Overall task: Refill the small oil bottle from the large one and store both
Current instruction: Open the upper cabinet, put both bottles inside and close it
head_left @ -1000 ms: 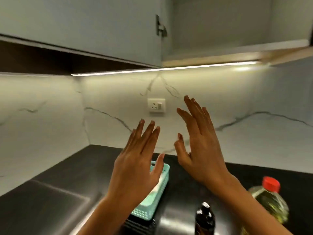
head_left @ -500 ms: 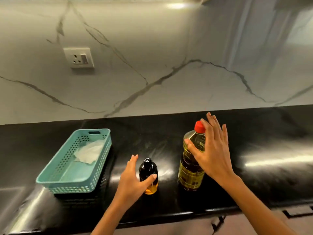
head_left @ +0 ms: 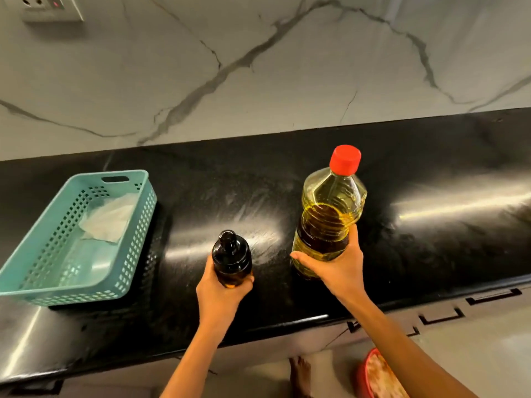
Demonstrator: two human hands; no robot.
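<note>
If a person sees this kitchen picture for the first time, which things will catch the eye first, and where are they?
The large oil bottle with its red cap stands out most, gripped by the right hand at centre right. Just left of it, the left hand holds the small dark bottle, still capped. Far left on the black counter sits a teal basket with a white cloth inside.

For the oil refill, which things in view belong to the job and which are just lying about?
Job:
- small oil bottle, held by left hand
- large oil bottle, red cap on, held by right hand

Lying about:
- teal basket with white cloth
- wall socket
- red container on floor
</note>
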